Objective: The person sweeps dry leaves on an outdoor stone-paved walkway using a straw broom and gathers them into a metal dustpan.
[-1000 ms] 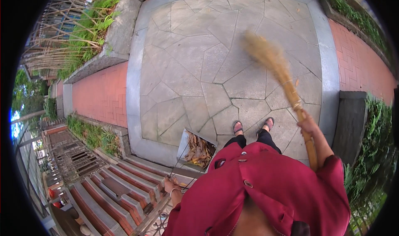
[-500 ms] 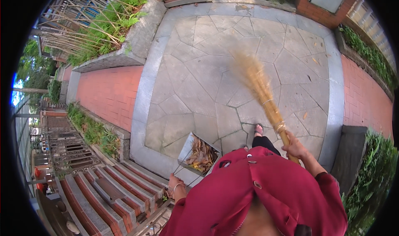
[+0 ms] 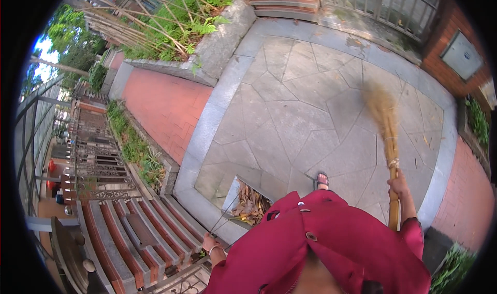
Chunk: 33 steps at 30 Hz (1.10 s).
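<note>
My right hand (image 3: pixel 398 186) is wrapped round the thick handle of a straw broom (image 3: pixel 391 144), held out in front of me on the right. Its bristle end points away over the stone paving and is blurred by motion. At lower left my left hand (image 3: pixel 211 242) is closed round the thin wire handle of a metal dustpan (image 3: pixel 231 191). Dry brown leaves (image 3: pixel 249 203), a few yellowish, fill the dustpan. My dark red garment covers part of its near side. One sandalled foot (image 3: pixel 322 180) shows between the dustpan and the broom.
Irregular stone paving (image 3: pixel 295 118) has a pale grey border. Red brick paths (image 3: pixel 160 107) lead off left and right. Brick-and-stone steps (image 3: pixel 140 232) rise at lower left. A stone planter (image 3: pixel 222 50) with ferns stands far left, a metal gate (image 3: pixel 383 4) at the back. Scattered leaves lie at right.
The broom and my right hand have swung to the right, and the broom stands more upright in view. My view has turned; the left hand still holds the leaf-filled dustpan.
</note>
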{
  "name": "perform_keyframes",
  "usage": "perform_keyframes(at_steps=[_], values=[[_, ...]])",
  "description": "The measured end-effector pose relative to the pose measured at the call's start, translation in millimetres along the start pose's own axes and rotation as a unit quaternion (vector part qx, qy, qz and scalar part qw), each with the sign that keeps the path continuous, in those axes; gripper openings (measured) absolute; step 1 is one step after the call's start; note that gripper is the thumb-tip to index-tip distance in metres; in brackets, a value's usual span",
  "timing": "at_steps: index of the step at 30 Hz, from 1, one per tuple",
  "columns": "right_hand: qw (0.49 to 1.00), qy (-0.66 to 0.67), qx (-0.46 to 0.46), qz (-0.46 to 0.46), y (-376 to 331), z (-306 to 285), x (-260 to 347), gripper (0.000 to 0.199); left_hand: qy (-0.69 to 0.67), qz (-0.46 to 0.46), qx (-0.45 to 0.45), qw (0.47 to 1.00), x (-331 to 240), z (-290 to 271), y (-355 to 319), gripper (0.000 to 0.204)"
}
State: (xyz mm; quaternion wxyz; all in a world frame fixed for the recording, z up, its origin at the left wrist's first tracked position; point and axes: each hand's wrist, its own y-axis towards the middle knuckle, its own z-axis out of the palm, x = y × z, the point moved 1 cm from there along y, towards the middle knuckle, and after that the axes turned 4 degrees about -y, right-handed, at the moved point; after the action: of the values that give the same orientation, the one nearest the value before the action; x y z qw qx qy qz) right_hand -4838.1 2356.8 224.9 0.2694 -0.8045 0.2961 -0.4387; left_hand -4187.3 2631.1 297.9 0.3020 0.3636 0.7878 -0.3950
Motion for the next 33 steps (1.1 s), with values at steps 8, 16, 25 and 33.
perform_keyframes(at_steps=[8, 16, 25, 33], values=[[0.997, 0.050, 0.050, -0.044, 27, 30, 198, 0.065, -0.008, -0.006, -0.013, 1.000, -37, 94, -26, 0.029], [0.971, 0.037, 0.230, -0.055, 93, 193, 389, 0.068, 0.070, 0.056, 0.021, 0.996, -73, 253, 21, 0.027], [0.933, -0.032, 0.353, -0.062, 225, 402, 604, 0.065, 0.192, 0.031, 0.029, 0.980, -181, 400, 25, 0.032], [0.972, 0.076, 0.220, 0.019, 283, 335, 624, 0.068, 0.063, -0.053, 0.081, 0.993, -251, 499, 20, 0.035]])
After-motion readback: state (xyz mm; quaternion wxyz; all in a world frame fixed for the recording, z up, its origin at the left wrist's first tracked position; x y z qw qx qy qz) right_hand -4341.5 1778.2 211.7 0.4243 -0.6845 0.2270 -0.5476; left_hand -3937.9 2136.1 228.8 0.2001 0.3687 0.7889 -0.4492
